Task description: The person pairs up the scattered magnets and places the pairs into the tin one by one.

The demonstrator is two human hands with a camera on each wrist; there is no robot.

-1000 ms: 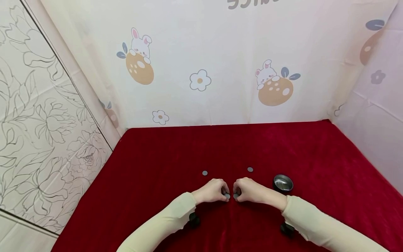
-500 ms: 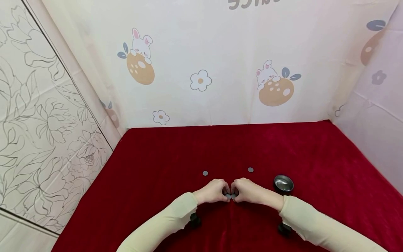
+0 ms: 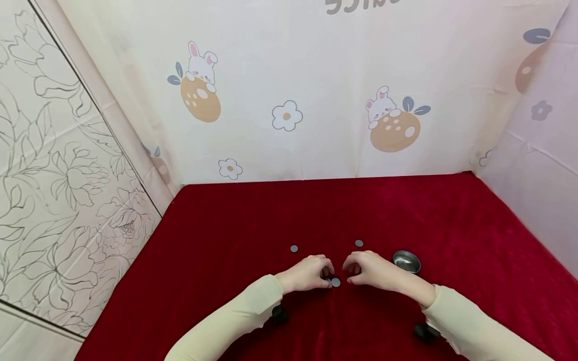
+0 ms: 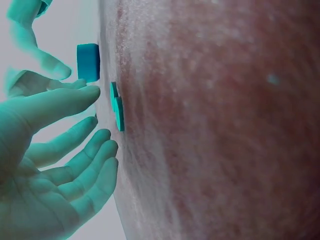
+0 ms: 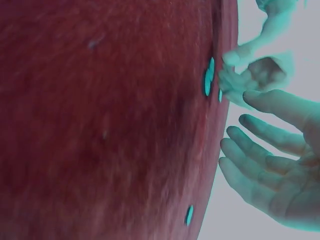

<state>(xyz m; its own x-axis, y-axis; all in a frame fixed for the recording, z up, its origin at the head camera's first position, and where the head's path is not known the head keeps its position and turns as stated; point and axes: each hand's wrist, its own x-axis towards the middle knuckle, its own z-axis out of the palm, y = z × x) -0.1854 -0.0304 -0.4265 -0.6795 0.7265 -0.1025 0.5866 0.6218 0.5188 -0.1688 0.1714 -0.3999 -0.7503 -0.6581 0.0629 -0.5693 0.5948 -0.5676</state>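
Note:
Two small flat grey discs lie side by side on the red cloth between the hands. The nearer-to-view disc (image 3: 335, 283) shows fully in the head view, while the other is partly covered by the left fingertips. My left hand (image 3: 309, 274) is bent over the pair, its thumb and fingers parted; the left wrist view shows them apart from both discs (image 4: 119, 114). To the right, my right hand (image 3: 369, 271) has loosely bent, spread fingers and holds nothing. In the right wrist view the paired discs (image 5: 208, 82) lie beyond its fingertips.
Farther back lie a grey disc (image 3: 294, 248) on the left and another disc (image 3: 358, 243) on the right. A small dark metal bowl (image 3: 407, 262) stands behind the right wrist. Red cloth (image 3: 253, 215) covers the table, with a printed curtain (image 3: 325, 145) along its back.
The hands first came together, bringing the two pinched discs side by side. Both have since let go, and my right hand has drawn back to the right with its fingers spread.

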